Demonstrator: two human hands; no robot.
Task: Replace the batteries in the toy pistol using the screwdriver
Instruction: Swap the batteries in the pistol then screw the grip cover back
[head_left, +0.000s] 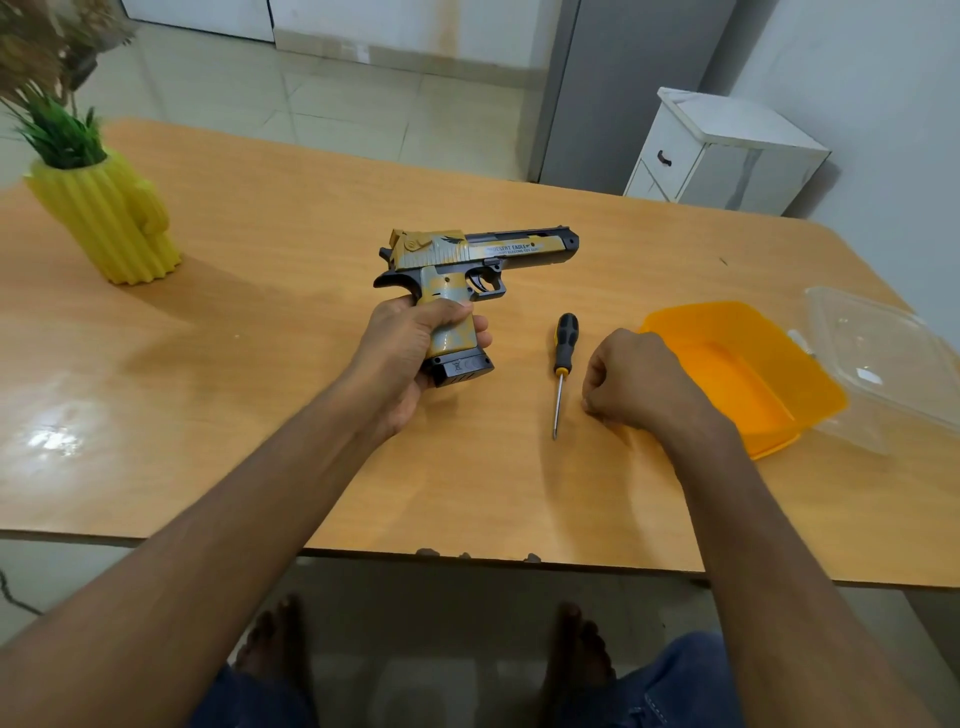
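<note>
Left hand (415, 353): wrapped round the toy pistol (467, 270) grip, barrel pointing right, base exposed for access.
Right hand (634, 379): curled, nothing visibly held, resting on the table (260, 218) beside the screwdriver (562, 364).

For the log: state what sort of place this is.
Probably a room in a home or small office, not a workshop: a wooden table bearing a yellow cactus-shaped vase, a tiled floor, and a small white drawer cabinet against the wall.
</note>
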